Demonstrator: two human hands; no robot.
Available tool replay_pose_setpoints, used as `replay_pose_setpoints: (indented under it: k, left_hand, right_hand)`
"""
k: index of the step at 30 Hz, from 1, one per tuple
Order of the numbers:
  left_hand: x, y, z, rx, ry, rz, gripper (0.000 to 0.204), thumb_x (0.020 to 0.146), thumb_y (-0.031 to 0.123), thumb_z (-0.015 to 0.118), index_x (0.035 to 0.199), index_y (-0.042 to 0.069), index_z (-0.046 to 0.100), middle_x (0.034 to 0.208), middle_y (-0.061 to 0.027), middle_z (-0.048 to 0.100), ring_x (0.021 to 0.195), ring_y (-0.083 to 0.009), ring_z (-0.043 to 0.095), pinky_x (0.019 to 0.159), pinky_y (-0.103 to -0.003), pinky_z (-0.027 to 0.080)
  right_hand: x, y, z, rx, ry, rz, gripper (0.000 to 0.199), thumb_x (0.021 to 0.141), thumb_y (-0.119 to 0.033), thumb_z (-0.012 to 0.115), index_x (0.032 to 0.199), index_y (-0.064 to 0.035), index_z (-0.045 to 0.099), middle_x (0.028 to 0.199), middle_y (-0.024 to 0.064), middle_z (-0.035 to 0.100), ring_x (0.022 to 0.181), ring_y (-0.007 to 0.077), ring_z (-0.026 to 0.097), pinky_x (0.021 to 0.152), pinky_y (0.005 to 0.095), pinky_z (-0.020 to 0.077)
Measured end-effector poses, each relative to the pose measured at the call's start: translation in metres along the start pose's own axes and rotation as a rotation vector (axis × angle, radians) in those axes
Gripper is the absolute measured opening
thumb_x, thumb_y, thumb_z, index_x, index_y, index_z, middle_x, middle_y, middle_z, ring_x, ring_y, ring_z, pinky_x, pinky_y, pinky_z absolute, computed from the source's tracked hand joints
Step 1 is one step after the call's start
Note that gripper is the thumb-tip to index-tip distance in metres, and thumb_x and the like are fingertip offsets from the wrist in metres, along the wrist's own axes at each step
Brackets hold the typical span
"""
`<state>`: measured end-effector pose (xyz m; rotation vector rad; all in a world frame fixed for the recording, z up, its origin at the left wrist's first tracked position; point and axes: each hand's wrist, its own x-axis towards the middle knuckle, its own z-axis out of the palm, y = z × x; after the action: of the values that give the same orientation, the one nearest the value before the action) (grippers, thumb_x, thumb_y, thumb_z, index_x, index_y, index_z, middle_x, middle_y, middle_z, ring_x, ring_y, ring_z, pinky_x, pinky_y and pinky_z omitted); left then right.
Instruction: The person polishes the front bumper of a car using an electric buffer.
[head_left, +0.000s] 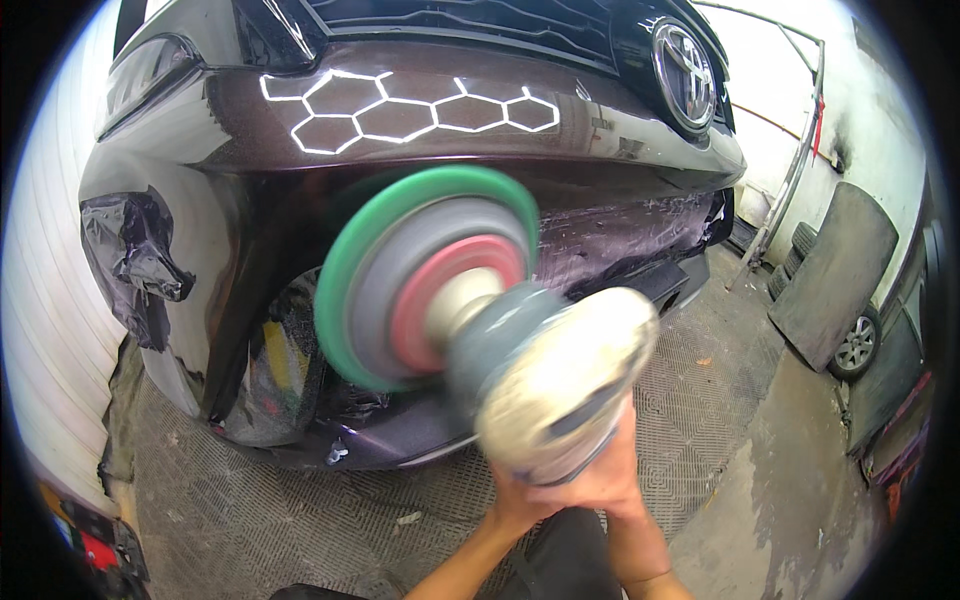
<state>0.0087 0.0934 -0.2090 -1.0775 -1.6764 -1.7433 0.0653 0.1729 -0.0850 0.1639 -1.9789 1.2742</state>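
Above a ridged grey floor [700,385], facing a glossy dark car front [240,130] on the far side, crossed along its upper part by white hexagonal reflections [410,100]. Holding a cream-and-dark polisher [570,385] at the near centre, in front of the car, with its round, green-edged pad [385,280] at the far left end, blurred and turned toward the car; cannot tell whether touching it. Grasping the polisher's near end from below with the right hand [612,468] and, just left of it, the left hand [524,500], closed tightly around the casing.
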Motion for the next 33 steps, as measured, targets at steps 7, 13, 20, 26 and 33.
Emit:
replay_pose_setpoints:
  k: [7, 13, 20, 26, 33]
  left_hand:
    - [0.042, 0.047, 0.000, -0.116, -0.158, -0.367, 0.082, 0.066, 0.023, 0.093, 0.134, 0.000, 0.052, 0.103, -0.0221, 0.076, 0.097, -0.0437, 0.076, 0.083, -0.050, 0.061]
    - [0.005, 0.009, 0.011, -0.375, 0.042, -0.181, 0.072, 0.070, 0.029, 0.094, 0.128, 0.001, 0.062, 0.105, -0.0162, 0.078, 0.096, -0.0338, 0.077, 0.084, -0.044, 0.061]
    - [0.023, 0.015, 0.011, -0.258, -0.050, -0.195, 0.079, 0.069, 0.030, 0.093, 0.129, -0.003, 0.055, 0.103, -0.0185, 0.078, 0.091, -0.0363, 0.078, 0.083, -0.047, 0.061]
    - [0.080, 0.044, 0.005, -0.037, -0.399, -0.460, 0.067, 0.068, 0.026, 0.094, 0.115, -0.002, 0.055, 0.101, -0.0309, 0.074, 0.098, -0.0501, 0.074, 0.082, -0.053, 0.059]
    - [0.084, 0.062, 0.005, -0.122, -0.226, -0.221, 0.080, 0.081, 0.024, 0.088, 0.144, -0.005, 0.047, 0.125, -0.0332, 0.068, 0.115, -0.0466, 0.072, 0.097, -0.050, 0.058]
  right_hand:
    - [0.004, 0.005, -0.021, 0.201, 0.184, 0.212, 0.079, 0.065, -0.021, 0.094, 0.130, 0.0037, 0.058, 0.119, 0.0110, 0.069, 0.105, 0.0219, 0.068, 0.096, 0.0372, 0.0551]
    - [0.004, 0.004, -0.013, -0.080, -0.052, -0.051, 0.109, 0.052, -0.031, 0.105, 0.135, 0.0017, 0.044, 0.113, 0.0220, 0.072, 0.103, 0.0370, 0.075, 0.091, 0.0455, 0.0596]
    - [0.002, 0.014, -0.016, 0.023, 0.127, 0.072, 0.107, 0.055, -0.027, 0.103, 0.138, 0.0024, 0.043, 0.124, 0.0184, 0.067, 0.115, 0.0306, 0.070, 0.102, 0.0436, 0.0554]
    - [0.013, 0.018, -0.024, 0.157, 0.456, 0.119, 0.082, 0.075, -0.025, 0.093, 0.139, 0.0040, 0.051, 0.125, 0.0135, 0.066, 0.113, 0.0234, 0.066, 0.104, 0.0391, 0.0516]
    - [0.040, 0.001, -0.034, 0.033, 0.539, 0.031, 0.075, 0.076, -0.023, 0.094, 0.136, 0.0023, 0.056, 0.123, 0.0121, 0.068, 0.110, 0.0227, 0.067, 0.103, 0.0387, 0.0518]
